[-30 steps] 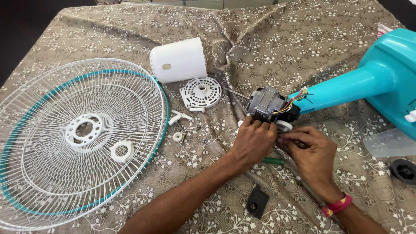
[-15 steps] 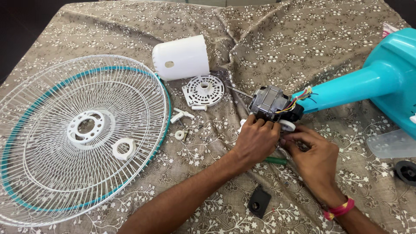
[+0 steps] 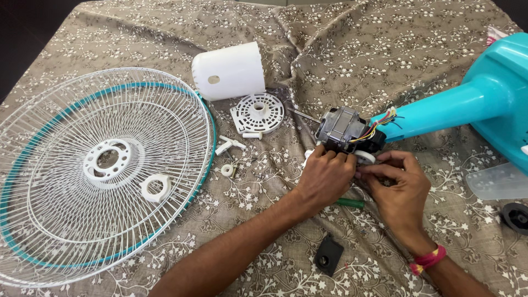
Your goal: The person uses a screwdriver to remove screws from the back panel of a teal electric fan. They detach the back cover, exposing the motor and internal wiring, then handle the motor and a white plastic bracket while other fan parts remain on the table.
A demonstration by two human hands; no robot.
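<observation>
Left hand [image 3: 324,179] fingers curl onto the fan motor [image 3: 344,132]; right hand [image 3: 399,187] fingers (nearly closed) pinch its white gear [image 3: 364,158].

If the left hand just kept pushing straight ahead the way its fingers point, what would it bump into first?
Probably the fan motor: the left hand already has its fingertips at the motor's lower edge, pointing up toward it. Whether they touch it is unclear.

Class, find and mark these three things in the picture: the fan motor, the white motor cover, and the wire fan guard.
fan motor [image 3: 342,131], head view, on its metal body.
white motor cover [image 3: 231,70], head view, on its curved side.
wire fan guard [image 3: 107,160], head view, on its white centre ring.
</observation>
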